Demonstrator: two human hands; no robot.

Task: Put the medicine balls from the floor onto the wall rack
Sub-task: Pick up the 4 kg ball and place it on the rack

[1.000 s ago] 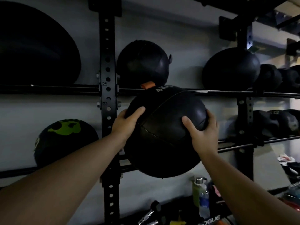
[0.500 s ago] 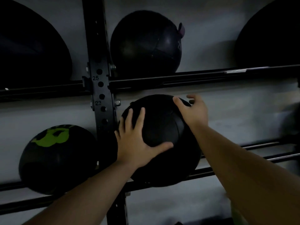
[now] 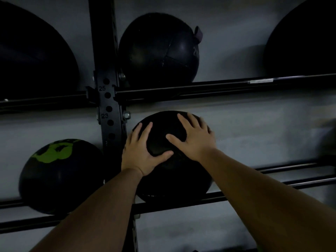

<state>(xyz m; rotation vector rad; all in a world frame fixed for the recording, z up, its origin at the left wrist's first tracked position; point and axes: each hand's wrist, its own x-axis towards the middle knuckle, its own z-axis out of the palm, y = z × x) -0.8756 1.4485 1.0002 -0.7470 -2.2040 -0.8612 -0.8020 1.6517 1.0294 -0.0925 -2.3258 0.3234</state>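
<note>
Our left hand (image 3: 145, 153) and right hand (image 3: 194, 137) lie flat with fingers spread on the front of the black medicine ball (image 3: 172, 157), pressing rather than gripping, probably to seat it so it cannot roll forward. The ball sits on the lower rails (image 3: 236, 197) of the wall rack, just right of the upright post (image 3: 109, 113). Beyond the post rests a green-marked ball (image 3: 58, 175); above, more black balls (image 3: 160, 50) fill the upper shelf.

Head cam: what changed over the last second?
The black ball went from held in front of the rack to resting on the lower rails. Left hand and right hand shifted from gripping its sides to lying flat on its front. Green-marked ball and upper ball stayed put.
</note>
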